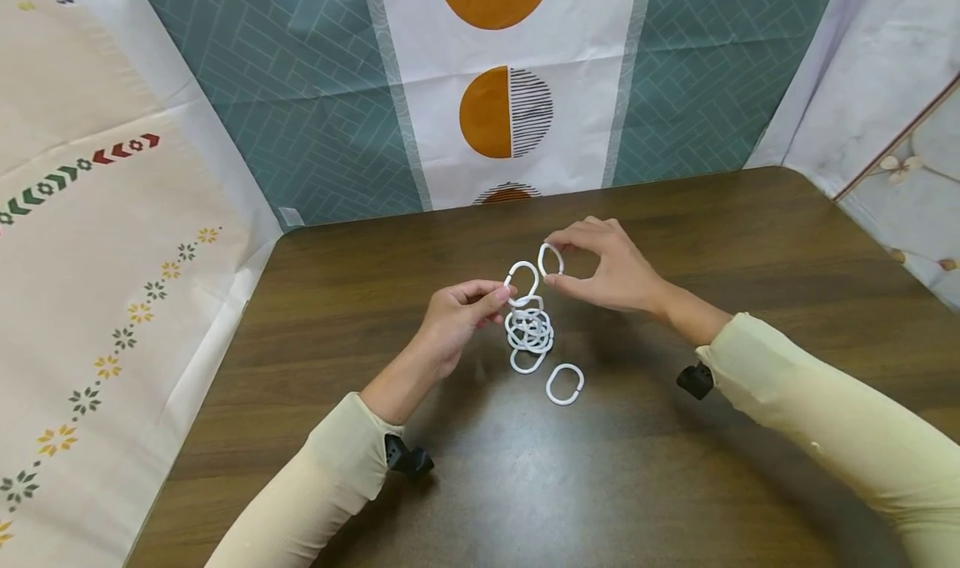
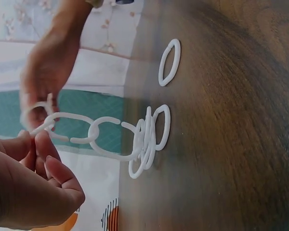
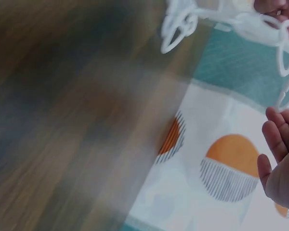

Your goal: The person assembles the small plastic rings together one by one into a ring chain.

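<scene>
My left hand point(image 1: 459, 322) pinches a white oval chain link point(image 1: 537, 278) between thumb and forefinger. Below it, more joined links point(image 2: 70, 115) hang down to a heap of white links point(image 1: 529, 332) at the tabletop. Just right of the pinched link, my right hand point(image 1: 611, 269) holds a single white link point(image 1: 541, 259) between thumb and fingertips, its loop turned partly edge-on. Small gaps show in several of the links. A separate loose link point(image 1: 548, 384) lies flat on the wood, nearer me than the heap. The right wrist view cuts off much of the right hand point(image 3: 284, 159).
The brown wooden table point(image 1: 337, 301) reaches back to a hanging cloth point(image 1: 300, 92) with orange circles and a teal pattern. A cream embroidered cloth point(image 1: 97, 284) hangs along the left edge, and a pale floral one point(image 1: 915, 184) at the right.
</scene>
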The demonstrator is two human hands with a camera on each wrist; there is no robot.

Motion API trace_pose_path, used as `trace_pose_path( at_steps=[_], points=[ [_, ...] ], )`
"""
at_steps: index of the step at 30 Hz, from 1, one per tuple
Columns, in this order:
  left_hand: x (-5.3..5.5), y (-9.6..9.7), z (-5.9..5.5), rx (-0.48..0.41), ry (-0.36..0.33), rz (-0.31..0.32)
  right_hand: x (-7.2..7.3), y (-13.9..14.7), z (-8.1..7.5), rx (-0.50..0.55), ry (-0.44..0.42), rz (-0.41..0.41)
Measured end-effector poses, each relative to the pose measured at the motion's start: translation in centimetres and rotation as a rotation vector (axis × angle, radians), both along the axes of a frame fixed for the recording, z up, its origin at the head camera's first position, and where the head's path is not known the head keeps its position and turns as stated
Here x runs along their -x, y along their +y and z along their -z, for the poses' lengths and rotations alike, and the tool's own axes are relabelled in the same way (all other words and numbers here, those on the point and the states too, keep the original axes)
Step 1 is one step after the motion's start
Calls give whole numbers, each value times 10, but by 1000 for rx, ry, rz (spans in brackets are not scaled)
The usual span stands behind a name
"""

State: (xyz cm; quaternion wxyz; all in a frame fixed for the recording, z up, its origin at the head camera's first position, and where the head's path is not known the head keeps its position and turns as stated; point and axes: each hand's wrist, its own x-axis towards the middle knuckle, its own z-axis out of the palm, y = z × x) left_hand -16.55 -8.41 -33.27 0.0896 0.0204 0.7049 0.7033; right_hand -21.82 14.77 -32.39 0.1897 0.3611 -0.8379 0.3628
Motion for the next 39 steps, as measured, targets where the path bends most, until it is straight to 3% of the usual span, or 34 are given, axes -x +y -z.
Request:
trace_pose_path(
  at_steps=[6,12,20,27,34,39],
  points=[
    [-1,1,2,37,4,77,-7,-22,-8,116,21,-117],
    [-3,0,0,67,8,122,-11,-34,-6,123,22,-205],
    [-3,-3,4,61,8,99,-12,-37,-2,108,-14,-223],
    [-3,-6,-1,40,10,21,-13,-35,2,49,-23,-210],
    [-3,-10,-4,63,-39,48,-10,-33,0,-1,161,-143],
    [-2,-13,-6,51,-28,33,-8,-34,1,-26,247,-137]
  ],
)
